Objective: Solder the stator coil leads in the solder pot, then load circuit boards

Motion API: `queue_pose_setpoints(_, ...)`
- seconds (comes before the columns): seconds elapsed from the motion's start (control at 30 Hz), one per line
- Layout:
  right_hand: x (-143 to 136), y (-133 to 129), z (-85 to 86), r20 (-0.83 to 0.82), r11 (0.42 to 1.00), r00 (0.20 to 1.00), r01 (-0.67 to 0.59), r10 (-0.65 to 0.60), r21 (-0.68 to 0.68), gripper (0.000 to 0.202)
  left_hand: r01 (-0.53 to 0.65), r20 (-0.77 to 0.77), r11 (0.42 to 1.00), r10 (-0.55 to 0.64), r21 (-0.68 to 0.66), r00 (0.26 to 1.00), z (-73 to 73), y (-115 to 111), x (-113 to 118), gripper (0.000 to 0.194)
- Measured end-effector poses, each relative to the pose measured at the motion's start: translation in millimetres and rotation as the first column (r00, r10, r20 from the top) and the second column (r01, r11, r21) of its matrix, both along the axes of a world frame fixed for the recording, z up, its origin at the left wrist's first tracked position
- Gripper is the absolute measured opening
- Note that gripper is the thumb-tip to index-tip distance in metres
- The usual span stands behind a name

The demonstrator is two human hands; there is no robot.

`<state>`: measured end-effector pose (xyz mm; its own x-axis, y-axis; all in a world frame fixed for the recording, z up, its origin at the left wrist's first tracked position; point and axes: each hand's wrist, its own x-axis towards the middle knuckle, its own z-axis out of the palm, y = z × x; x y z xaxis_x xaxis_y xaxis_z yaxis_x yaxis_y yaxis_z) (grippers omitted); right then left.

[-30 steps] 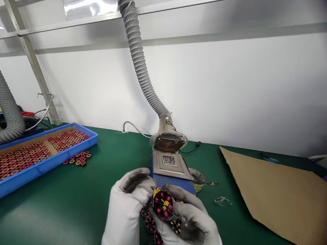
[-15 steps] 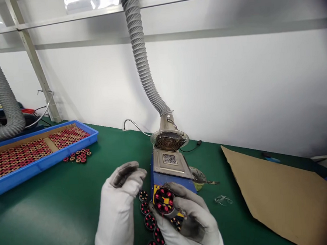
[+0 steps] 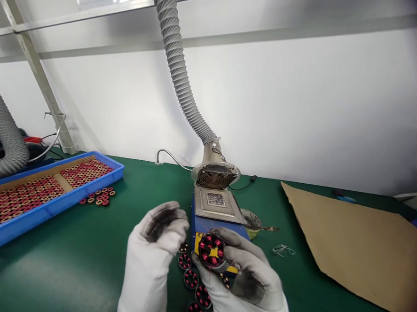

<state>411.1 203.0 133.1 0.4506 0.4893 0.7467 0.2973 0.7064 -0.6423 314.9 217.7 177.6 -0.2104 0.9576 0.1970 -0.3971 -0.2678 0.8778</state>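
A dark round part with red coils [image 3: 212,251] is pinched in my right hand [image 3: 249,271], which wears a white glove stained grey at the fingers. Just left of it, my left hand [image 3: 157,244], gloved too, is raised with its fingers curled and their tips near the thumb; whether anything small lies between them is hidden. Below and between the hands, several similar round parts [image 3: 191,279] lie in a column on the green table [image 3: 78,277]. Behind the held part stands a blue device with a metal plate [image 3: 220,204] on top.
A fume hood [image 3: 215,173] on a grey hose [image 3: 180,68] hangs over the device. Blue tray [image 3: 56,207] of red rings at left, loose rings [image 3: 103,197] beside it. A bowl [image 3: 251,221], wire scraps [image 3: 283,250] and cardboard sheet [image 3: 358,241] lie right.
The view has shifted slightly. My right hand has moved a little to the right with the round part. My left hand stays raised, its fingers slightly more curled.
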Motion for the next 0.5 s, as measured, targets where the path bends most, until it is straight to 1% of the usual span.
queue_pose_setpoints(0.07, -0.5, -0.4, -0.2, 0.002, 1.000, 1.000, -0.006, 0.006, -0.005, 0.026, 0.075, -0.079, 0.995, -0.080, -0.069, 0.994, 6.3, -0.6, 1.6, 0.026)
queue_pose_setpoints(0.13, -0.5, -0.5, -0.7, 0.010, 1.000, 1.000, -0.020, 0.020, -0.010, 0.025, 0.136, -0.101, 0.984, -0.148, -0.116, 0.984, 10.7, -1.4, 4.6, 0.024)
queue_pose_setpoints(0.2, -0.2, -0.2, -1.5, 0.014, 1.000, 1.000, -0.028, 0.028, -0.015, 0.025, 0.152, -0.073, 0.981, -0.162, -0.122, 0.984, 11.2, -0.9, 7.1, 0.021)
queue_pose_setpoints(0.23, 0.1, -0.1, -1.9, 0.015, 0.999, 0.999, -0.030, 0.030, -0.016, 0.025, 0.135, -0.049, 0.984, -0.142, -0.112, 0.989, 10.1, 0.2, 7.5, 0.020)
queue_pose_setpoints(0.3, 0.8, -0.2, -2.5, 0.023, 0.999, 0.999, -0.045, 0.046, -0.014, 0.029, 0.037, 0.018, 0.996, -0.035, -0.078, 0.999, 7.0, 3.7, 5.8, 0.018)
queue_pose_setpoints(0.33, 1.4, -0.5, -2.7, 0.032, 0.998, 0.998, -0.060, 0.061, -0.009, 0.031, -0.040, 0.054, 0.997, 0.044, -0.064, 0.998, 5.5, 5.6, 3.6, 0.018)
queue_pose_setpoints(0.4, 3.7, -1.7, -1.9, 0.037, 0.994, 0.994, -0.106, 0.106, -0.004, 0.038, -0.209, 0.097, 0.976, 0.214, -0.053, 0.972, 3.5, 7.5, -3.9, 0.019)
queue_pose_setpoints(0.43, 6.1, -2.0, -0.7, 0.017, 0.991, 0.991, -0.133, 0.133, -0.007, 0.041, -0.272, 0.092, 0.961, 0.276, -0.057, 0.957, 2.5, 6.2, -9.1, 0.020)
queue_pose_setpoints(0.47, 9.7, -1.6, 1.2, -0.010, 0.986, 0.986, -0.164, 0.164, -0.026, 0.043, -0.311, 0.055, 0.948, 0.315, -0.069, 0.948, 1.0, 2.8, -15.2, 0.021)
queue_pose_setpoints(0.5, 14.8, -0.2, 4.0, -0.040, 0.978, 0.979, -0.201, 0.199, -0.061, 0.042, -0.332, -0.015, 0.940, 0.332, -0.082, 0.943, -1.5, -3.1, -22.0, 0.021)
